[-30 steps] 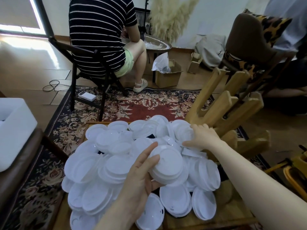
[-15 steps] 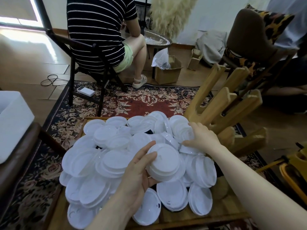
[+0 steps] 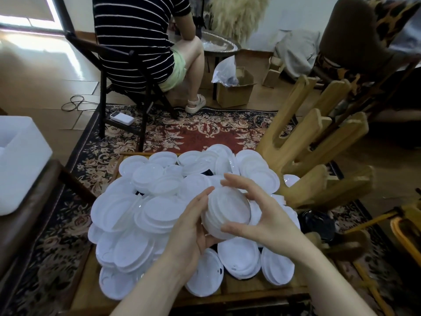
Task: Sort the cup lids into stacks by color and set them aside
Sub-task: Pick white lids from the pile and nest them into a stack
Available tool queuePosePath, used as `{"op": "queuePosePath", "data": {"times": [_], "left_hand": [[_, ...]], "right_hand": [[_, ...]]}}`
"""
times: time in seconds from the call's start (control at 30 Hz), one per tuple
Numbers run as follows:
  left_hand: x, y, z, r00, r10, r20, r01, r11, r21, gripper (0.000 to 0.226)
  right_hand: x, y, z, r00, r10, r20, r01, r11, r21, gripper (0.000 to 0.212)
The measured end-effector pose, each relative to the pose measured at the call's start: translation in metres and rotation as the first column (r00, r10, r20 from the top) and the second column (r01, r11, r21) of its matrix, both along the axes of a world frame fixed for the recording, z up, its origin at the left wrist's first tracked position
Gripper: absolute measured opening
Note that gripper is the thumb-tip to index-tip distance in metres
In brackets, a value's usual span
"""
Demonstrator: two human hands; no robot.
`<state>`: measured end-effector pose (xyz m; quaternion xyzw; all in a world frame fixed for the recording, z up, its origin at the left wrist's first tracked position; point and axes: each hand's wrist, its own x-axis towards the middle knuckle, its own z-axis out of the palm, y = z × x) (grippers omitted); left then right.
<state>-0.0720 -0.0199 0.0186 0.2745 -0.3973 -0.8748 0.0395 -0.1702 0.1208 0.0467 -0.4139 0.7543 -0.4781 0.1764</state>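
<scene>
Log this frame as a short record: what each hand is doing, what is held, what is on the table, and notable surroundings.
left hand: left hand grips the held stack from its left side and below
right hand: right hand curls round the same stack from the right
held item: held stack of white lids, tilted, above the pile
table: wooden table carrying a loose pile of white lids
dark lids: a few dark edges show under the pile; count unclear
surroundings: wooden rack at right; seated person facing away

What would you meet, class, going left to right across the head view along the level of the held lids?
White box → loose pile of white lids → left hand → held stack of white lids → right hand → wooden rack.
</scene>
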Motion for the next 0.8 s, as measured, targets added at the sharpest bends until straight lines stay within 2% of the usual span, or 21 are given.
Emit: {"op": "queuePosePath", "data": {"times": [0.1,0.23,0.37,0.43,0.5,0.57,0.63,0.67,0.73,0.8], "left_hand": [[0.002,0.000,0.000,0.999,-0.030,-0.011,0.030,0.999,-0.034,0.052],[0.002,0.001,-0.003,0.998,-0.058,-0.036,0.054,0.993,-0.105,0.063],[0.001,0.002,-0.011,0.999,-0.014,-0.039,0.008,0.990,-0.140,0.057],[0.001,0.002,-0.012,0.999,0.019,-0.041,-0.024,0.991,-0.135,0.054],[0.000,0.001,-0.012,0.998,0.033,-0.055,-0.040,0.991,-0.128,0.054],[-0.001,-0.001,-0.010,0.997,0.036,-0.075,-0.046,0.991,-0.127,0.053],[-0.002,-0.003,-0.009,0.996,0.034,-0.082,-0.043,0.992,-0.120,0.054],[-0.002,-0.003,-0.008,0.996,0.033,-0.079,-0.042,0.993,-0.114,0.054],[-0.002,-0.005,-0.008,0.997,0.039,-0.062,-0.045,0.994,-0.097,0.054],[-0.002,-0.007,-0.007,0.998,0.045,-0.045,-0.048,0.996,-0.081,0.054]], "right_hand": [[0.000,-0.001,-0.006,0.998,0.056,0.021,-0.056,0.998,0.039,0.077],[-0.001,0.001,-0.007,0.999,0.029,0.032,-0.030,0.999,0.044,0.078],[0.004,-0.002,-0.008,0.999,0.024,0.030,-0.025,0.999,0.040,0.069],[0.001,-0.002,-0.007,0.995,0.051,0.081,-0.053,0.998,0.022,0.063],[-0.014,-0.001,-0.005,0.995,-0.017,0.095,0.019,1.000,-0.020,0.052],[-0.042,0.000,-0.006,0.971,-0.226,0.073,0.228,0.974,-0.019,0.042],[-0.073,-0.002,-0.008,0.913,-0.397,-0.094,0.407,0.902,0.147,0.040],[-0.087,-0.004,-0.009,0.885,-0.414,-0.213,0.459,0.852,0.251,0.038],[-0.105,-0.010,-0.016,0.846,-0.351,-0.402,0.511,0.751,0.419,0.034],[-0.111,-0.019,-0.024,0.839,-0.245,-0.485,0.514,0.647,0.562,0.033]]}}
